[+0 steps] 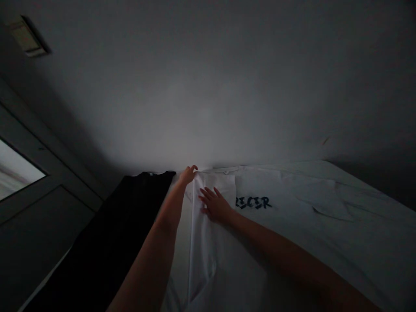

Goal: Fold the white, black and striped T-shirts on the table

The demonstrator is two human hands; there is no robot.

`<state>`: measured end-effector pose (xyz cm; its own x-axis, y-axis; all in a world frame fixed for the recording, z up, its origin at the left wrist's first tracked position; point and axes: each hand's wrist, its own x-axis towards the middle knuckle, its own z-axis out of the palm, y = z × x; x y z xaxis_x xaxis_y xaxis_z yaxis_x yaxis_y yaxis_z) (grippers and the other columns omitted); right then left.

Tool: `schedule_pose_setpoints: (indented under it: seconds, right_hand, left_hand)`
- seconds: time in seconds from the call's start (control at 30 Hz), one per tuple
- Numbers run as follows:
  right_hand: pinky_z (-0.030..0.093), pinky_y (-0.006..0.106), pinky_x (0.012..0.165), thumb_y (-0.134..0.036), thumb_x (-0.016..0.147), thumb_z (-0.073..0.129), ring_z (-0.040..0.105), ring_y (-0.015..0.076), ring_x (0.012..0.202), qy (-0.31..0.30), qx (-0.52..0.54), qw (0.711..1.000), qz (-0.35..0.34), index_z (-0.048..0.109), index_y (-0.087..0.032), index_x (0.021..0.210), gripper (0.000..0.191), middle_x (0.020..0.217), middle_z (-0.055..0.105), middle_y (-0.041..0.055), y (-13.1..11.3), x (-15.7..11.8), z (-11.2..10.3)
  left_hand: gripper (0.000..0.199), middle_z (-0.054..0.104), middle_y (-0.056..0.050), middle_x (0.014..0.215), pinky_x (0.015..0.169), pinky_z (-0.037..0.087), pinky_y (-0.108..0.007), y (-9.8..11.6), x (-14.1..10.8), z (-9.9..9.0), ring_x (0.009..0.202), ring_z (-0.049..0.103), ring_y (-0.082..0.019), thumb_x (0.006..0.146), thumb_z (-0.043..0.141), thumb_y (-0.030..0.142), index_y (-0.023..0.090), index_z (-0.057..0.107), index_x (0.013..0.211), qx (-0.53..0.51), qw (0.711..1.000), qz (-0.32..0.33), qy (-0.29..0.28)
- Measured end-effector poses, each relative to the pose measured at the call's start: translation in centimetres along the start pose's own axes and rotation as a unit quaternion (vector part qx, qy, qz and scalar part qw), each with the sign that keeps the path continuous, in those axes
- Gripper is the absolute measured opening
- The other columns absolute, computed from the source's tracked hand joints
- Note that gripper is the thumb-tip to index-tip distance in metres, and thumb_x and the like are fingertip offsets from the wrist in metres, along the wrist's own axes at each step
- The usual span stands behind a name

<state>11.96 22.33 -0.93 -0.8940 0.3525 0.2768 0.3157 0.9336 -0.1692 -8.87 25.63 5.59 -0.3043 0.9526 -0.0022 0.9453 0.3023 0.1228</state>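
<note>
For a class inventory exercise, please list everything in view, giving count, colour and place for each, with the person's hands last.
White cloth garment with dark lettering: one, white, spread on the table with part folded over
Black cloth garment: one, black, left of the white one
Pale flat-topped table: one, whitish, under the garments
Plain wall: one, grey in dim light, behind the table
Panelled door with glass pane: one, greyish, far left
Rectangular wall fixture: one, cream, upper left
Left hand: one, bare, at the fold's top edge
Right hand: one, bare, fingers spread on the fold
</note>
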Motion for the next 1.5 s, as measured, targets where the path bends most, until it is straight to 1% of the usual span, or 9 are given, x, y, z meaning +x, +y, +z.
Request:
schedule_pose_setpoints:
  seconds: [0.1, 0.3, 0.47, 0.63, 0.9, 1.13, 1.3, 1.4, 1.5]
  right_hand:
    - [0.019, 0.067, 0.113, -0.050, 0.097, 0.047, 0.027, 0.0344, 0.145, -0.010, 0.006, 0.999, 0.032, 0.047, -0.025, 0.145, 0.054, 0.157, 0.035, 0.0143, 0.0, -0.6, 1.4]
    - [0.016, 0.069, 0.113, -0.053, 0.098, 0.041, 0.024, 0.0360, 0.147, -0.022, 0.009, 0.999, 0.048, 0.043, -0.026, 0.148, 0.057, 0.158, 0.031, 0.0159, 0.3, -0.9, 1.5]
    - [0.013, 0.071, 0.112, -0.054, 0.099, 0.038, 0.022, 0.0369, 0.147, -0.038, 0.021, 0.997, 0.057, 0.040, -0.024, 0.150, 0.060, 0.160, 0.027, 0.0165, 0.1, -0.7, 1.4]
    - [0.012, 0.069, 0.113, -0.055, 0.097, 0.040, 0.023, 0.0359, 0.147, -0.058, 0.027, 0.996, 0.069, 0.040, -0.024, 0.150, 0.061, 0.160, 0.027, 0.0152, 0.2, -0.6, 1.0]
    - [0.009, 0.070, 0.113, -0.041, 0.101, 0.039, 0.026, 0.0349, 0.146, -0.073, 0.016, 0.997, 0.033, 0.046, -0.020, 0.145, 0.050, 0.157, 0.034, 0.0170, -0.8, -1.2, 0.0]
    - [0.024, 0.058, 0.113, -0.034, 0.099, 0.048, 0.040, 0.0291, 0.139, -0.084, 0.097, 0.989, -0.068, 0.053, -0.019, 0.139, 0.043, 0.150, 0.045, 0.0170, -6.6, -8.6, -1.2]
    - [0.042, 0.038, 0.097, -0.033, 0.095, 0.057, 0.063, 0.0203, 0.104, -0.059, 0.217, 0.964, -0.139, 0.071, -0.019, 0.109, 0.024, 0.111, 0.070, 0.0094, -10.8, -13.5, -2.9]
    - [0.040, 0.039, 0.093, -0.031, 0.083, 0.071, 0.064, 0.0208, 0.096, -0.068, 0.226, 0.962, -0.136, 0.071, -0.020, 0.106, 0.026, 0.099, 0.071, 0.0053, -12.5, -14.4, -3.7]
    - [0.041, 0.037, 0.090, -0.018, 0.073, 0.074, 0.064, 0.0193, 0.091, -0.083, 0.234, 0.960, -0.133, 0.068, -0.021, 0.111, 0.038, 0.096, 0.070, 0.0028, -13.6, -14.6, -4.3]
  left_hand:
    - [0.036, 0.061, -0.009, 0.121, 0.088, 0.054, -0.041, -0.2, 2.4, 0.5, 0.103, 0.062, -0.022, 0.096, 0.057, 0.036, 0.015, 0.057, 0.125, 0.009, 0.999, 0.020, -0.026]
    - [0.029, 0.062, -0.009, 0.119, 0.088, 0.054, -0.041, -1.1, 5.2, 1.6, 0.102, 0.062, -0.021, 0.095, 0.059, 0.033, 0.016, 0.061, 0.118, 0.030, 0.997, 0.025, -0.066]
    - [0.034, 0.061, -0.019, 0.121, 0.088, 0.048, -0.041, 0.8, 3.8, 3.8, 0.108, 0.060, -0.028, 0.097, 0.034, 0.011, 0.012, 0.053, 0.125, 0.051, 0.999, -0.014, -0.006]
    - [0.039, 0.052, -0.020, 0.131, 0.101, 0.037, -0.045, 3.1, 0.3, 4.9, 0.124, 0.047, -0.033, 0.097, 0.027, 0.012, 0.012, 0.050, 0.128, 0.060, 0.998, -0.006, 0.034]
    - [0.039, 0.045, -0.011, 0.142, 0.101, 0.041, -0.039, 1.3, -11.0, 4.4, 0.127, 0.045, -0.026, 0.094, 0.044, 0.018, 0.023, 0.049, 0.133, 0.034, 0.998, 0.058, -0.013]
    - [0.031, 0.053, -0.012, 0.137, 0.109, 0.037, -0.039, 1.9, -23.8, 3.7, 0.129, 0.047, -0.022, 0.095, 0.048, 0.024, 0.020, 0.056, 0.125, -0.020, 0.990, 0.139, -0.015]
    - [0.031, 0.069, -0.008, 0.094, 0.089, 0.047, -0.035, 3.5, -34.5, 2.1, 0.093, 0.064, -0.022, 0.096, 0.048, 0.044, 0.018, 0.066, 0.095, -0.065, 0.994, 0.065, -0.055]
    - [0.039, 0.070, -0.007, 0.094, 0.086, 0.047, -0.037, 4.1, -39.1, 1.8, 0.092, 0.065, -0.026, 0.083, 0.064, 0.053, 0.019, 0.066, 0.103, -0.055, 0.994, 0.017, -0.096]
    - [0.032, 0.069, -0.007, 0.098, 0.087, 0.046, -0.037, 4.9, -42.0, 1.9, 0.096, 0.063, -0.026, 0.076, 0.073, 0.038, 0.019, 0.065, 0.101, -0.063, 0.993, -0.008, -0.095]
